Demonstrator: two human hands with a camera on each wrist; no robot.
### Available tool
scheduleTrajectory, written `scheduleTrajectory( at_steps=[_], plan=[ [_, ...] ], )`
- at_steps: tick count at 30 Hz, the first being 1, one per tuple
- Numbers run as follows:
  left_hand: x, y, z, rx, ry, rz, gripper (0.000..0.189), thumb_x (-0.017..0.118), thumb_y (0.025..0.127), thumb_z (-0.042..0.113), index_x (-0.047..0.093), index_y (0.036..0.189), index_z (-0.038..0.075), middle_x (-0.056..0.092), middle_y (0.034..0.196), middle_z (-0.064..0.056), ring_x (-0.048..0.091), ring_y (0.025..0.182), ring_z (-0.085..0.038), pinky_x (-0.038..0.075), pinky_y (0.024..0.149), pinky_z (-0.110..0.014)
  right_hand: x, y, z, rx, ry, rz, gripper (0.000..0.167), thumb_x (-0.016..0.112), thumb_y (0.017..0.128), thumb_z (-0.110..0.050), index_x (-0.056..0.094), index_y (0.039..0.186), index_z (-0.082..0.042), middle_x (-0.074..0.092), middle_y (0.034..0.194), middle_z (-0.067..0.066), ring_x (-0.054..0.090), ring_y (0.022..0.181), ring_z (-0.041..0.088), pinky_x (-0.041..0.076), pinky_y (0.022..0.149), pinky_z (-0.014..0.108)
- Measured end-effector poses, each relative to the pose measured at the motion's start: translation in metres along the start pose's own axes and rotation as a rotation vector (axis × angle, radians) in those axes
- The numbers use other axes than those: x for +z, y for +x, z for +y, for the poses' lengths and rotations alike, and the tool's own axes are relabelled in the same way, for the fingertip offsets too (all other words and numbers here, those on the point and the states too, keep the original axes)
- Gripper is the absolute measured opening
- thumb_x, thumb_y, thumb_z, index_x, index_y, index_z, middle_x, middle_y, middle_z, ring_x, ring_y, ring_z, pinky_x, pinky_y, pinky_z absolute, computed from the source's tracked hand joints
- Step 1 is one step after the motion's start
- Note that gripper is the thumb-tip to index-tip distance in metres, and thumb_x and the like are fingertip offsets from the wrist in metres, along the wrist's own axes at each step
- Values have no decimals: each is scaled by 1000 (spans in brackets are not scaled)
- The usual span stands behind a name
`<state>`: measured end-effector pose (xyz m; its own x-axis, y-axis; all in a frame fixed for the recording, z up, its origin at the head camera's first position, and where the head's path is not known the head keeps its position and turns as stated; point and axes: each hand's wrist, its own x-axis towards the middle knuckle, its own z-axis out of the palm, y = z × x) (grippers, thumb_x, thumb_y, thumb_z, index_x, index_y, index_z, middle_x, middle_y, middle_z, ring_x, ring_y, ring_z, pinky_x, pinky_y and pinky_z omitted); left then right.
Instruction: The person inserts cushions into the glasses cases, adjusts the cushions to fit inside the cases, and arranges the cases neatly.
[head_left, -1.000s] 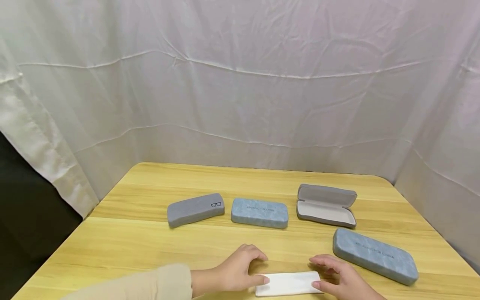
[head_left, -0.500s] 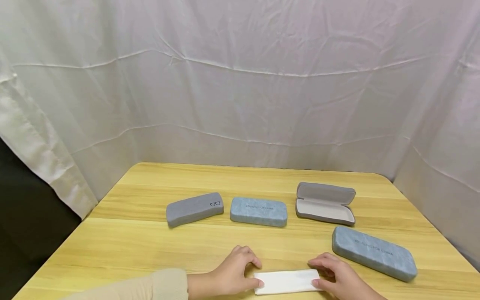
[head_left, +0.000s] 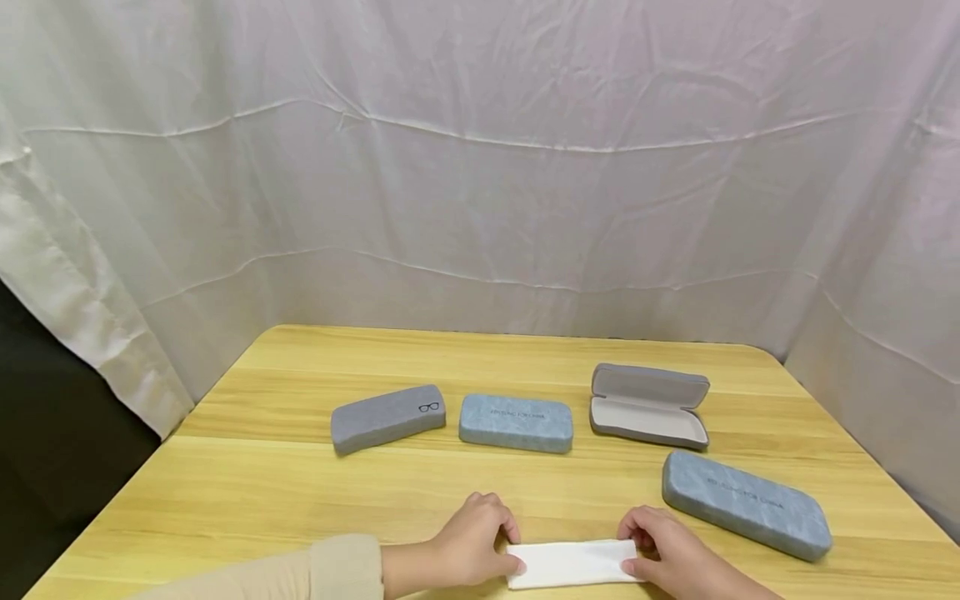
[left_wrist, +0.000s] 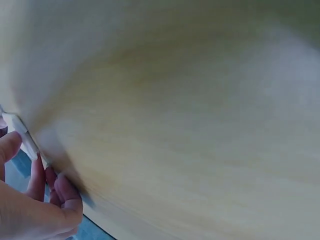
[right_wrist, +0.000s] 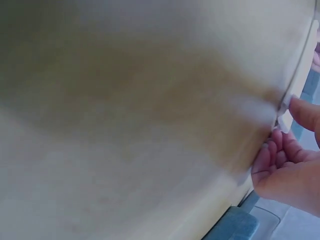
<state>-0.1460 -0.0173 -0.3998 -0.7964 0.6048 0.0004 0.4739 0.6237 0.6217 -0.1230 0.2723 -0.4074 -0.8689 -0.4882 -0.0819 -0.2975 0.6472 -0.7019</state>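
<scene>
A white folded cloth [head_left: 572,564] lies lengthwise near the front edge of the table. Its left end is pinched between the thumb and finger of my left hand [head_left: 472,546]. At the other end, my right hand [head_left: 670,550] pinches the cloth the same way, thumb on top. The left wrist view shows the left hand [left_wrist: 42,212] with thumb and forefinger at the cloth's end [left_wrist: 26,140]. In the right wrist view the right hand [right_wrist: 292,167] has its remaining fingers curled beside the pinch.
Beyond the hands stand a closed grey glasses case [head_left: 387,419], a closed blue glasses case [head_left: 515,423] and an opened grey glasses case [head_left: 648,406]. Another blue glasses case [head_left: 745,505] lies just right of my right hand. White curtains [head_left: 480,208] surround the wooden table [head_left: 285,475].
Both hands have drawn their fingers in towards the thumbs and now pinch the cloth's ends. The cloth has barely moved. The cases keep their places.
</scene>
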Motion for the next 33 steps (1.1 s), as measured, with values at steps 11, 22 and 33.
scheduleTrajectory(
  at_steps=[11, 22, 33],
  plan=[
    [-7, 7, -3, 57, -251, -66, 11, 70, 75, -1, 59, 74, 3, 53, 67, 6, 43, 62, 4, 42, 58, -13, 0, 2, -8, 41, 140, -23, 25, 68, 83, -23, 51, 80, -5, 45, 71, -4, 39, 62, -2, 33, 53, 21],
    [-11, 12, -4, 70, -334, -36, 6, 67, 81, -1, 62, 84, 1, 54, 72, 3, 43, 60, 2, 41, 57, -13, 2, -3, -10, 73, 222, 84, 23, 63, 87, -16, 50, 95, 0, 45, 67, -6, 37, 56, -1, 32, 49, 22],
    [-15, 22, -4, 20, -371, 57, 6, 65, 84, 5, 65, 84, -1, 57, 75, -2, 46, 66, -2, 42, 60, -15, -2, 1, -16, 205, 274, 280, 24, 66, 84, -11, 57, 96, 8, 56, 73, 2, 46, 59, 0, 43, 53, 19]
  ],
)
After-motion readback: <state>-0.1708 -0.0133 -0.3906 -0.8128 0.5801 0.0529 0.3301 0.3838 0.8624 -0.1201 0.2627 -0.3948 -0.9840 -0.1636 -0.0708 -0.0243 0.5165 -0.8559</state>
